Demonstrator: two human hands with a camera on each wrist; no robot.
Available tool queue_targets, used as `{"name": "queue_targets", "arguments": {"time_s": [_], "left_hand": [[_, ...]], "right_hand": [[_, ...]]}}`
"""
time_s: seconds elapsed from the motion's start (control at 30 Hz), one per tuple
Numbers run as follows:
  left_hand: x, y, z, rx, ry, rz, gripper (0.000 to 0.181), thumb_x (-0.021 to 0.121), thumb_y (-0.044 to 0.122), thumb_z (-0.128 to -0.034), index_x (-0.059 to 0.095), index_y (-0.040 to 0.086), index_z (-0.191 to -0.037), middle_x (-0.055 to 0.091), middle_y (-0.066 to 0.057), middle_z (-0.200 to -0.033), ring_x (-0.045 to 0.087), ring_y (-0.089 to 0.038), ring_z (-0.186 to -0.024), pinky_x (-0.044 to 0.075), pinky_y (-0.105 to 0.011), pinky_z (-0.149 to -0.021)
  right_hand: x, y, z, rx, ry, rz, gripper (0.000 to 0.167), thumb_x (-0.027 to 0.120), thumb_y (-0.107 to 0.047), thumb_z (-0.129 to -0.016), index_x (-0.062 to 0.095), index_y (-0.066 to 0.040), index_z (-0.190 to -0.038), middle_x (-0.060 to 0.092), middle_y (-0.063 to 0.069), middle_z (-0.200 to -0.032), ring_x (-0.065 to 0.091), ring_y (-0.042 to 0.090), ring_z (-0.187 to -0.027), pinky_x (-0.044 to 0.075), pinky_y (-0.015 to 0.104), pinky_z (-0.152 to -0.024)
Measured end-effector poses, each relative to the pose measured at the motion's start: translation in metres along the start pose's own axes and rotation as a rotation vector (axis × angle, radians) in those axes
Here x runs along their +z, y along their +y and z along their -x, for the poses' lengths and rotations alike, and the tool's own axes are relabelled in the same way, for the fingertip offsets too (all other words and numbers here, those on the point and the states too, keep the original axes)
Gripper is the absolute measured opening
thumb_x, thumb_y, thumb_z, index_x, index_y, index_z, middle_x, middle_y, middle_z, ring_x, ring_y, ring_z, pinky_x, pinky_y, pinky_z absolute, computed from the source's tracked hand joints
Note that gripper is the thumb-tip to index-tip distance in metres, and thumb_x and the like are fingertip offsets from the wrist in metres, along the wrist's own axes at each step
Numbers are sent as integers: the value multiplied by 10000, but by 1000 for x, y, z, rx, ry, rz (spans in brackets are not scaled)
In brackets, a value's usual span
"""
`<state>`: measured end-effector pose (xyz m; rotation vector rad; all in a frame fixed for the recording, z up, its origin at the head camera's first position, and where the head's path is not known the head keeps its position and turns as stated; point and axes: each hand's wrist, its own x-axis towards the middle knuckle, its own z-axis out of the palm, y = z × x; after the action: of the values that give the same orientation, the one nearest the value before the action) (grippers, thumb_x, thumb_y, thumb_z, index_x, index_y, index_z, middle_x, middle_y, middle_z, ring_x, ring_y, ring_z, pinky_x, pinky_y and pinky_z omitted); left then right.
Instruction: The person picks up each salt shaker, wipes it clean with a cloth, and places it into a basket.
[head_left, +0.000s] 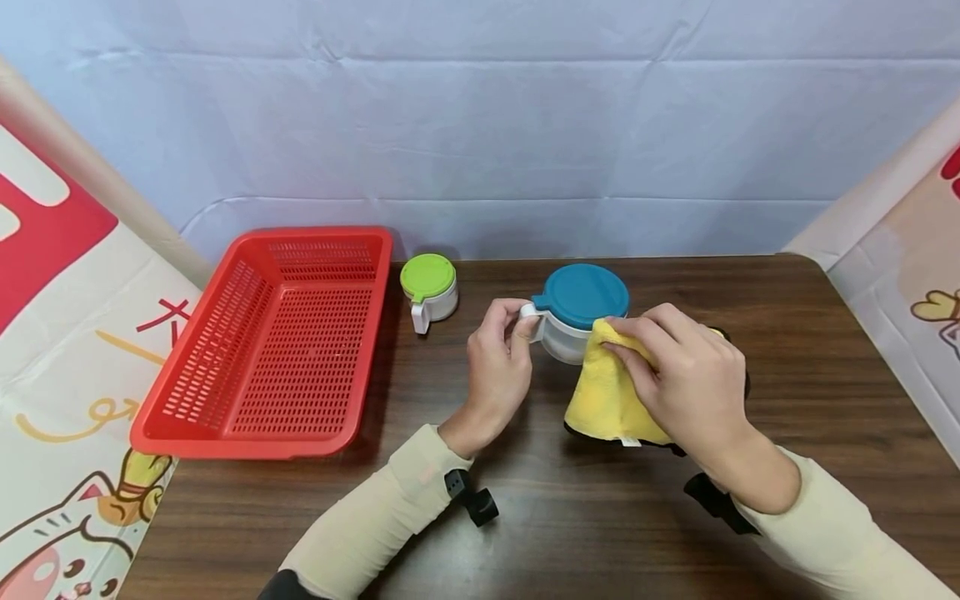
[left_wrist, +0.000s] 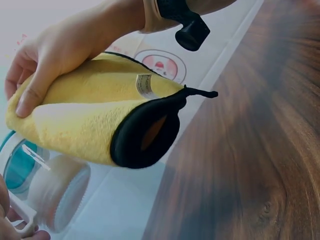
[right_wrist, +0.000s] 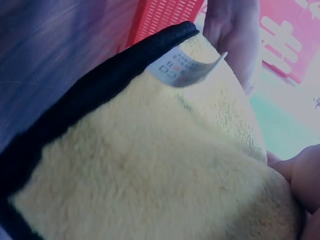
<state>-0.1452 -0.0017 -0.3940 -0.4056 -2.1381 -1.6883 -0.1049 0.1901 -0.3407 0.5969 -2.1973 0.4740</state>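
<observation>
Head view has both my hands over the brown wooden table (head_left: 810,358), toward its far edge. My left hand (head_left: 497,362) pinches the white handle (left_wrist: 29,214) of the blue-lidded jar (head_left: 566,340); gripped there, the jar is probably steadied while its sides stay uncovered. It looks raised off the wood, though I cannot be sure. My right hand (head_left: 686,367) pinches a yellow cloth (head_left: 611,400) near its top, so the rest hangs down into the hollow, black-bordered end seen from the left wrist. The cloth overlaps the jar's right side; whether they touch I cannot tell.

At the table's left edge, reaching its far edge, lies a red basket (head_left: 372,333), likely there to leave me room in front. Just beside it, by the far edge, stands a small green-lidded jar (head_left: 430,290), its handle toward me, perhaps for an easy grasp.

A white tag (left_wrist: 145,86) at the cloth's border carries small print; from the right wrist a few rounded characters show, too blurred to read. On a pink panel (right_wrist: 286,45) are white strokes I cannot make out. I see no brand on either lid.
</observation>
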Motion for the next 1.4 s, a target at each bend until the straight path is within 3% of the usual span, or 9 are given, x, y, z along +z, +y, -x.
{"name": "queue_targets", "arguments": {"time_s": [0.07,0.2,0.33,0.73,1.4], "left_hand": [[-1,0,0,-3,-5,4,182,590,138,-1033,599,-14,-1133,725,-138,-1123,654,-188,-913,557,-302,-826],[-2,-1,-1,7,-6,15,173,592,128,-1032,600,-17,-1127,727,-135,-1092,632,-188,-863,538,-274,-784],[-3,-1,-1,27,-2,14,167,595,120,-1030,604,-19,-1120,731,-134,-1062,598,-188,-806,500,-256,-725],[-4,-4,-1,16,-21,10,159,600,112,-1027,608,-14,-1124,731,-134,-1092,628,-178,-868,532,-265,-785],[-3,-5,-1,18,-18,28,148,602,99,-1026,613,-20,-1112,735,-132,-1061,598,-163,-818,499,-238,-730]], "right_hand": [[-2,2,0,21,3,-1,223,840,-128,-806,783,-76,-1015,643,71,-813,539,276,-544,431,429,-491],[-4,6,0,50,9,-3,253,864,-69,-770,784,-70,-1010,648,74,-830,552,285,-567,433,443,-516],[-6,11,-1,60,14,1,258,863,-52,-770,787,-71,-1015,644,81,-836,541,289,-571,422,446,-530],[-5,23,-2,99,10,-2,274,866,-18,-763,793,-91,-1017,641,83,-845,542,281,-589,394,434,-565],[1,41,-9,100,-9,9,240,858,-38,-794,789,-69,-1021,637,105,-861,575,265,-634,392,407,-553]]}}
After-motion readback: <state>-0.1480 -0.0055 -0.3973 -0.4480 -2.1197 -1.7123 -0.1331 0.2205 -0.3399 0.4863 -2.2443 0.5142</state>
